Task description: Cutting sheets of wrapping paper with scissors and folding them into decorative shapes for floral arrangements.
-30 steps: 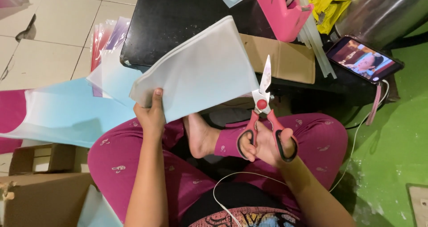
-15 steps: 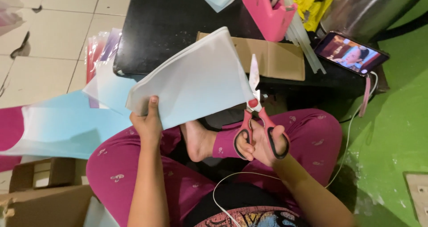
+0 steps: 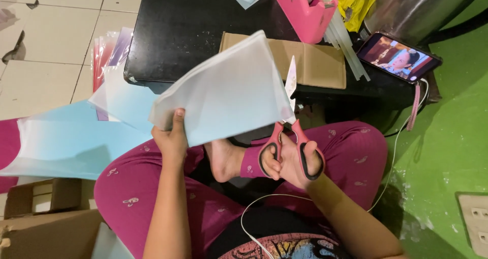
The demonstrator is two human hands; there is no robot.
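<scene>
My left hand (image 3: 172,139) grips the lower left corner of a folded sheet of pale blue-white paper (image 3: 223,91), held up over my lap. My right hand (image 3: 292,160) holds pink-handled scissors (image 3: 290,137) with fingers through the loops. The blades point up along the sheet's right edge, one blade showing past the paper. I sit cross-legged in magenta trousers, a bare foot (image 3: 223,160) between my knees.
A low black table (image 3: 193,30) stands ahead with a flat cardboard piece (image 3: 315,63), a pink tape dispenser (image 3: 305,7), glue sticks (image 3: 345,40) and a phone (image 3: 399,58) playing video. Blue-to-pink sheets (image 3: 61,142) lie on the tile floor at left, cardboard boxes (image 3: 40,223) below them.
The scissors have moved in to the sheet's right edge and the blades have partly closed on it. The paper has shifted slightly right and up in view.
</scene>
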